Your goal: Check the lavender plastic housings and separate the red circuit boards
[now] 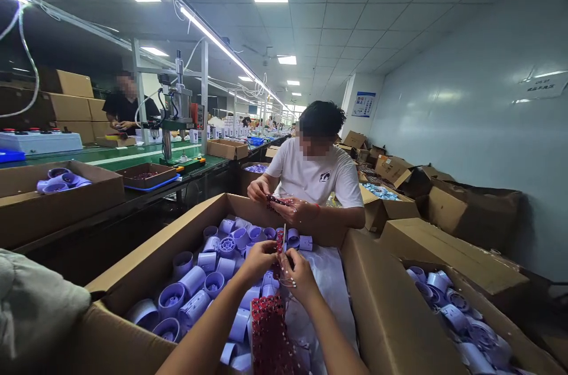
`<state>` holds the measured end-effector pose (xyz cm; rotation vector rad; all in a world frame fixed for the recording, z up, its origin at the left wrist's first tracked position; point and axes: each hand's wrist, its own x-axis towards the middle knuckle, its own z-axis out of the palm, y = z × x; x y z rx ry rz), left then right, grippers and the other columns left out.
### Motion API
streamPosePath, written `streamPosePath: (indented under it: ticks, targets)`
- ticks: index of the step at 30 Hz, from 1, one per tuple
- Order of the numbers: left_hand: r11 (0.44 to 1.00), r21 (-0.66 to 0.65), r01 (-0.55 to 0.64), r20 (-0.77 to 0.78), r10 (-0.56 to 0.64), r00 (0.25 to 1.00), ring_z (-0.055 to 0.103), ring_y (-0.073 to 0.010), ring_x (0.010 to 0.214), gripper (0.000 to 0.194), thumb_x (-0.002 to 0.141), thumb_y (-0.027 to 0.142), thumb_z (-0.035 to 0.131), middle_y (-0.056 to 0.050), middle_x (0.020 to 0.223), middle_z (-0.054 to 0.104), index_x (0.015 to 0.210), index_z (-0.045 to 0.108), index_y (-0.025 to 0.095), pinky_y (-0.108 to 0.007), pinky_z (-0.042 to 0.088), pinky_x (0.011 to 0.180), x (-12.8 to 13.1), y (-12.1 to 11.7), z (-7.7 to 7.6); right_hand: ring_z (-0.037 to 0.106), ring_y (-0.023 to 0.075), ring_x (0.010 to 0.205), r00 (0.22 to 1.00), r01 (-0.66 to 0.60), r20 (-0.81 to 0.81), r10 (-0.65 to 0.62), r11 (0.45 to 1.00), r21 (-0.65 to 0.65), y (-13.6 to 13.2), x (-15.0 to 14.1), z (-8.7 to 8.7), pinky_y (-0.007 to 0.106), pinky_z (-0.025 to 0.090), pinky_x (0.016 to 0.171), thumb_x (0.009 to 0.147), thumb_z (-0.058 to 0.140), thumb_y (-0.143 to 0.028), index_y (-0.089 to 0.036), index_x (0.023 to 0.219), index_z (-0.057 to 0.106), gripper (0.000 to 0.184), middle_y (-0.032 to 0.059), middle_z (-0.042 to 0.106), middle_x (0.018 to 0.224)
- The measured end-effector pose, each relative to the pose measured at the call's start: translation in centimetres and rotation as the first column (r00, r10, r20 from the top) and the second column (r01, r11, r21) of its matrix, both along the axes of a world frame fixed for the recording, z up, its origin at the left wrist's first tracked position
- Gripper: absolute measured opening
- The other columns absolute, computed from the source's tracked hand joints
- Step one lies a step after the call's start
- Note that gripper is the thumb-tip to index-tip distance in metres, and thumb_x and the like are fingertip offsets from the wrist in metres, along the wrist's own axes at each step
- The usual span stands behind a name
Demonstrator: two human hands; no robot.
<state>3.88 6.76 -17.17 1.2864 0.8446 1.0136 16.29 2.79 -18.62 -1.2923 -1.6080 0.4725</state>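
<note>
My left hand point(257, 259) and my right hand point(298, 273) meet over an open cardboard box point(146, 259), both with fingers pinched on a thin strip of small red parts point(279, 245) held upright between them. A white tab sticks up from the strip's top. A wider sheet of the same red parts point(270, 336) hangs or lies below my wrists. Under my hands the box holds several lilac plastic cylinder housings point(193, 286).
A person in a white T-shirt point(316, 177) sits opposite, handling a similar red strip. Another box of lilac housings point(457, 316) is at right, with more cartons along the wall. A green bench with a small press point(177, 109) runs at left, with another person behind it.
</note>
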Motion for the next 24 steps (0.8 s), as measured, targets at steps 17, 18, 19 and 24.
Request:
streamPosePath:
  ticks: [17,18,19,24]
  targets:
    - [0.999,0.026,0.045,-0.1,-0.042,0.994,0.048,-0.0081,0.045,0.003,0.057,0.014,0.063,0.004,0.049,0.055,0.06,0.062,0.014,-0.02,0.038,0.047,-0.1,-0.6,0.5,0.043,0.011,0.053,0.995,-0.091,0.018,0.096,0.98,-0.177,0.2,0.3,-0.5,0.023,0.029,0.051,0.079,0.041,-0.034,-0.021,0.061,0.046,0.023,-0.004,0.049,0.053]
    - [0.999,0.007,0.051,-0.087,-0.051,0.995,0.049,-0.0081,0.045,0.007,0.056,0.016,0.066,0.004,0.05,0.056,0.061,0.062,0.013,-0.02,0.04,0.048,0.0,-0.6,0.5,0.041,0.0108,0.052,0.995,-0.09,0.013,0.094,0.982,-0.169,0.2,0.3,-0.5,0.023,0.028,0.05,0.079,0.04,-0.035,-0.021,0.06,0.043,0.024,-0.0045,0.047,0.052]
    - [0.998,-0.011,0.057,-0.074,-0.058,0.996,0.05,-0.0081,0.046,0.012,0.056,0.019,0.069,0.003,0.052,0.057,0.064,0.063,0.013,-0.021,0.041,0.049,0.0,-0.7,0.5,0.04,0.0106,0.052,0.996,-0.09,0.009,0.093,0.983,-0.159,0.2,0.2,-0.5,0.023,0.028,0.05,0.079,0.039,-0.036,-0.022,0.06,0.041,0.024,-0.0049,0.046,0.052]
    - [0.995,-0.076,0.07,-0.023,-0.072,0.997,0.054,-0.0086,0.048,0.035,0.053,0.03,0.078,0.001,0.054,0.06,0.08,0.067,0.01,-0.022,0.046,0.052,0.1,-1.1,0.7,0.038,0.0105,0.051,0.997,-0.071,-0.001,0.071,0.992,-0.107,0.3,0.1,-0.4,0.023,0.026,0.05,0.079,0.036,-0.036,-0.022,0.058,0.036,0.025,-0.0055,0.041,0.051]
